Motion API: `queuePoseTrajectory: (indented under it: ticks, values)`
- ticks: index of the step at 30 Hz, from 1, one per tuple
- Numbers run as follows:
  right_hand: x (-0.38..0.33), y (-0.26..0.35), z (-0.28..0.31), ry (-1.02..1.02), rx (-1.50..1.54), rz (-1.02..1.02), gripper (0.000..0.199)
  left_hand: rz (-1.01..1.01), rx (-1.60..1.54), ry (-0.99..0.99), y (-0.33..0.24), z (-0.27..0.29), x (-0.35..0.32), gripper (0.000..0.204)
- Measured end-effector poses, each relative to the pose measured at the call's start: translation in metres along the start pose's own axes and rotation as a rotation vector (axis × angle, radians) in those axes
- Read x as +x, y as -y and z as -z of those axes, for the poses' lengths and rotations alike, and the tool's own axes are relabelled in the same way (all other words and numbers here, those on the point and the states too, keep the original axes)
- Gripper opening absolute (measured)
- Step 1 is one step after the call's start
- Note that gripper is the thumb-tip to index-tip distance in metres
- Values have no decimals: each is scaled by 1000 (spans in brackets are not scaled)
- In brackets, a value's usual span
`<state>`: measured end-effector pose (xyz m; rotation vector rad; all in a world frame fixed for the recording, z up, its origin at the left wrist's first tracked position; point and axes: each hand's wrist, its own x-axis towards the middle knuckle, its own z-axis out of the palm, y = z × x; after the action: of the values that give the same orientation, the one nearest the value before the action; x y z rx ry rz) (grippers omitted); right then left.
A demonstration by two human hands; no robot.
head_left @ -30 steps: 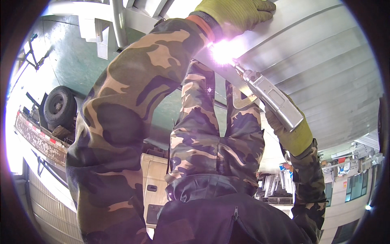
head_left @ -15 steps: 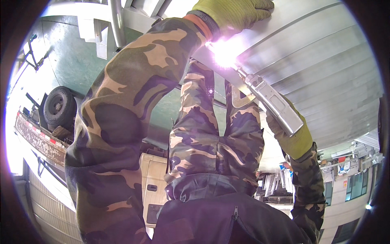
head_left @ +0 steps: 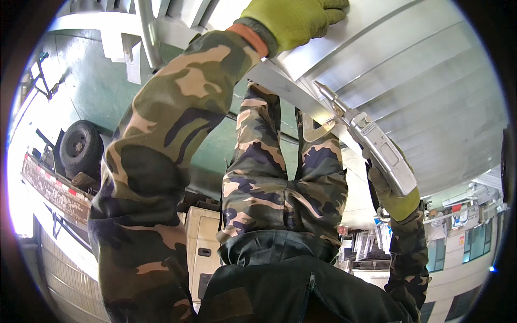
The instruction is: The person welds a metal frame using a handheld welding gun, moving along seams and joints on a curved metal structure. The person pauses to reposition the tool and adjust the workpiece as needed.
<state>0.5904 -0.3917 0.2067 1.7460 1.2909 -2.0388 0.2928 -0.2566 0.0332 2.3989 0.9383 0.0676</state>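
Note:
My right hand (head_left: 398, 198), in a yellow-green glove, grips a silver welding torch (head_left: 379, 142) by its boxy body. The torch's narrow nozzle points up and left, just off the ribbed metal panel (head_left: 425, 59), and no light shows at its tip. My left hand (head_left: 293, 22), gloved alike, lies on the panel near the top edge with its fingers stretched to the right; the palm side is hidden. A flat metal strip (head_left: 288, 86) runs along the panel's near edge, between the hand and the torch. By its lower end sits a C-shaped metal piece (head_left: 315, 129).
Beyond my left arm, a spare wheel (head_left: 79, 145) rests by a worn truck-bed side (head_left: 56, 180). Metal tubing (head_left: 146, 32) crosses the upper left. A beige cabinet-like panel (head_left: 202, 237) shows behind my legs, and a building with windows (head_left: 478, 242) at lower right.
The bright welding glare at the torch tip has gone out. My right hand has drawn the torch slightly right and down, away from the seam. My left hand has shifted a little left.

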Motion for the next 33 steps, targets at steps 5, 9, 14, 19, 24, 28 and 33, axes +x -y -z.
queuePoseTrajectory:
  ticks: [5,9,14,19,24,28,33]
  values:
    - [-14,-17,9,-9,68,-43,41,-89,-70,-162,-21,-7,3,34]
    - [-13,-23,11,-15,147,-42,40,-124,-29,-132,-32,-18,10,36]
    - [-7,-34,12,-53,102,-36,45,-146,75,-51,-38,-31,25,41]
    - [-3,-51,2,-147,92,121,52,-156,121,-66,-40,-26,21,41]
    - [-1,-42,4,-77,174,14,52,-148,114,-106,-36,-27,19,39]
    - [1,-53,0,-113,156,97,50,-92,100,-101,-45,-26,23,48]
    - [3,-55,0,-150,52,158,50,102,62,-36,-66,-16,40,60]
